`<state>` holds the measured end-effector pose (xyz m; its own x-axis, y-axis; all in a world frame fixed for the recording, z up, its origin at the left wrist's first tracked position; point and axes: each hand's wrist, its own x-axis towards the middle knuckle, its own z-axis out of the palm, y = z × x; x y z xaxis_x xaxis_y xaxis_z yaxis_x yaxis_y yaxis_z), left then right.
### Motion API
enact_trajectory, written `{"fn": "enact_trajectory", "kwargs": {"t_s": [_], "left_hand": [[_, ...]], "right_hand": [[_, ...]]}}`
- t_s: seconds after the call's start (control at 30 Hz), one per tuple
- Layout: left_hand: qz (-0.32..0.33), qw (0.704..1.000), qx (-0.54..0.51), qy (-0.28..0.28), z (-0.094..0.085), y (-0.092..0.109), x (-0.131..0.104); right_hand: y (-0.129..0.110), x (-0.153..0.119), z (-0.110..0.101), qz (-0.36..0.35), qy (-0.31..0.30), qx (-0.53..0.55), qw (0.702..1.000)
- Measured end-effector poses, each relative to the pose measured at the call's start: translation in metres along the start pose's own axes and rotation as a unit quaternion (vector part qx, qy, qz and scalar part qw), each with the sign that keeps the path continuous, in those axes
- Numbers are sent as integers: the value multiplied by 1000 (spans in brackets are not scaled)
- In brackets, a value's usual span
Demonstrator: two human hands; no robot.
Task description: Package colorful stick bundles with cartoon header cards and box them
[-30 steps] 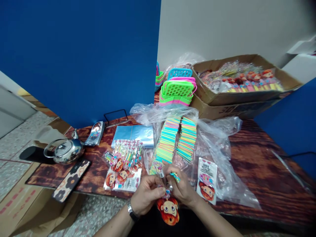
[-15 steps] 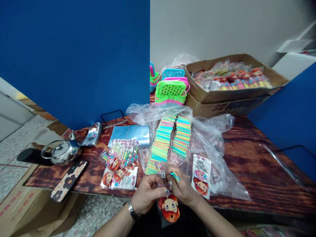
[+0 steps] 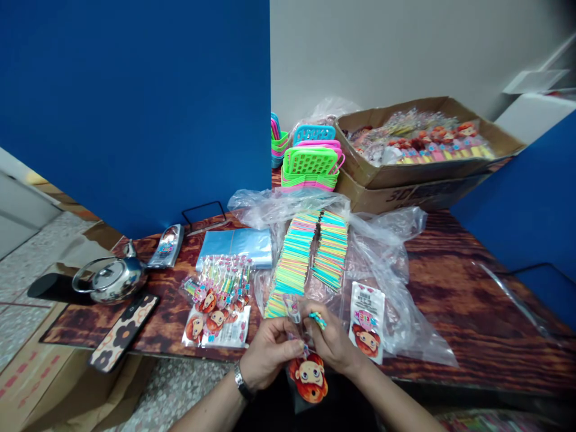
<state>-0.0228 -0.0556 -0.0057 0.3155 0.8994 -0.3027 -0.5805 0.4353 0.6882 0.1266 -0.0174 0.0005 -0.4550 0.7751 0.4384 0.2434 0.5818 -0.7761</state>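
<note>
Between my thumb and fingers, my left hand [image 3: 272, 354] pinches a printed clear plastic bag [image 3: 310, 379] that shows a red-haired cartoon face at its lower end. Closed round a small bundle of thin coloured sticks [image 3: 318, 321], my right hand [image 3: 333, 342] presses against the bag's other side. Only the tips of those sticks show; my fist hides the rest. Beyond my hands lie two long rows of coloured sticks [image 3: 294, 258] on clear plastic. Filled packets [image 3: 220, 300] with the same face are heaped to the left. One flat bag [image 3: 366, 321] lies to the right.
A steel teapot [image 3: 112, 279] and a flower-patterned phone [image 3: 126, 333] sit at the table's left. Behind are blue plastic sleeves [image 3: 236, 246], stacked baskets [image 3: 310, 168] and a cardboard box [image 3: 405, 177] of packets. Crumpled plastic film [image 3: 387, 270] spreads rightward.
Almost nothing differs. Both hands keep their hold on the bag and sticks, and the view has shifted very slightly.
</note>
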Motion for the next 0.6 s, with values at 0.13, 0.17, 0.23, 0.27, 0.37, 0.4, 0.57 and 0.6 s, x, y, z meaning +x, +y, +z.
{"fn": "enact_trajectory", "kwargs": {"t_s": [0.13,0.17,0.23,0.27,0.37,0.4,0.57,0.6], "left_hand": [[2,1000,5,-5,-2,7,0],[2,1000,6,0,-3,8,-1],[-1,1000,9,12,-4,10,-1],[-1,1000,12,16,-5,9,-1],[-1,1000,21,11,-7,7,0],[0,1000,23,8,-8,6,0],[-1,999,38,8,-11,3,2],[-2,999,42,9,-11,3,2]], "right_hand": [[28,9,-22,132,12,-67,989],[39,12,-30,184,25,-121,975],[63,19,-45,276,-45,-275,920],[73,22,-50,296,-103,-339,887],[93,25,-53,307,-188,-401,842],[95,25,-51,306,-202,-406,837],[95,22,-34,318,-256,-451,793],[95,22,-32,320,-261,-458,787]]}}
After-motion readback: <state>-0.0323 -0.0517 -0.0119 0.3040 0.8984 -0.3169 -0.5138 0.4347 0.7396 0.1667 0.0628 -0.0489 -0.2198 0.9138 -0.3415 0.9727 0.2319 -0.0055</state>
